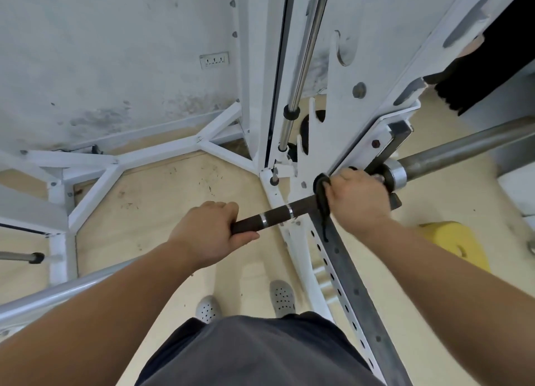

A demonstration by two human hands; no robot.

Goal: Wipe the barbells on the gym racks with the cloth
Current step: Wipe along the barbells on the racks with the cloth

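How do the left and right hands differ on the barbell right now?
The left hand grips the bare dark end of the barbell; the right hand grips it through the black cloth. The left hand sits at the bar's free end; the right hand sits further in, beside the white rack. Shared: both wrap round the same bar.

A stained, grey-white wall (pixel 101 53) is standing behind everything, carrying a white power socket (pixel 214 60) with three outlets. A pale wooden floor (pixel 162 200), scuffed with dark marks, is stretching out below. A yellow plastic container (pixel 454 241) is sitting on the floor at the right. Two grey perforated shoes (pixel 282 297) are standing side by side on the floor, and dark grey shorts (pixel 260 354) are filling the bottom edge. A black fabric (pixel 492 58) is hanging at the upper right.
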